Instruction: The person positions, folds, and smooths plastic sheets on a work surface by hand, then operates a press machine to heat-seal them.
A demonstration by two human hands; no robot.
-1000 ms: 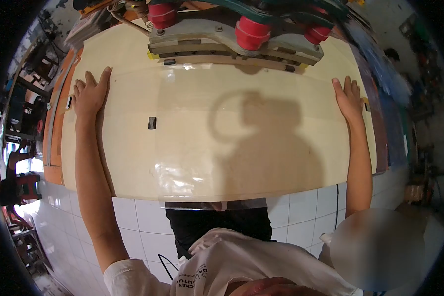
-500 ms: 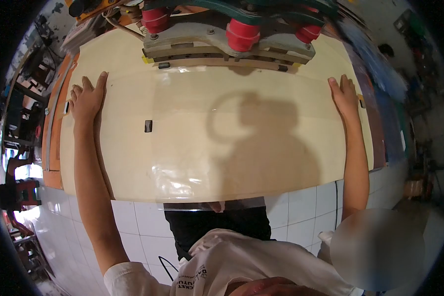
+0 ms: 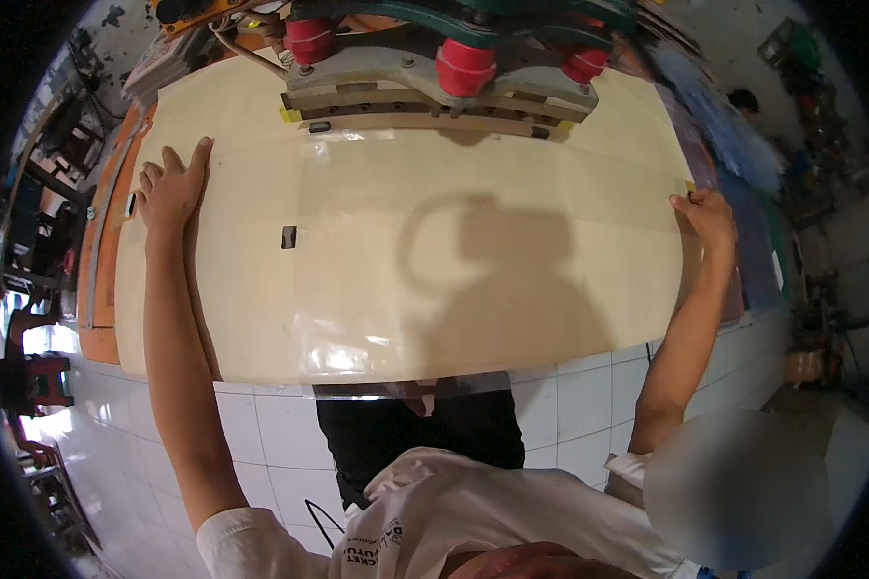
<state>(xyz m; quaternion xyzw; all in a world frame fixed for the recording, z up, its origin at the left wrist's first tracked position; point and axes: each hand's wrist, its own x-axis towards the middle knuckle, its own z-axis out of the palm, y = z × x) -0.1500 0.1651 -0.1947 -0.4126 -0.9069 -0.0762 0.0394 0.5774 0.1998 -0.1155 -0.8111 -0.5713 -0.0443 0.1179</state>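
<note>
A wide cream sheet [image 3: 434, 174] covers the table in front of me, with a clear plastic film [image 3: 343, 352] over its middle part. My left hand [image 3: 172, 190] lies palm down on the sheet's left side, fingers spread. By its fingers, at the left edge, is a small dark tab [image 3: 131, 205]. At the opposite edge my right hand [image 3: 713, 220] is closed on the cream sheet, thumb on top and fingers curled at the border. Another black tab [image 3: 289, 237] lies left of the middle.
A press head [image 3: 434, 101] with red insulators [image 3: 465, 69] stands over the sheet's far side. Bluish plastic sheets [image 3: 714, 125] lie beyond the right edge. An orange board with a metal strip [image 3: 106, 227] borders the left. White floor tiles [image 3: 270, 425] show below.
My right hand has slid outward and nearer to me, from lying flat on the sheet to gripping its right edge. My left hand stays in place.
</note>
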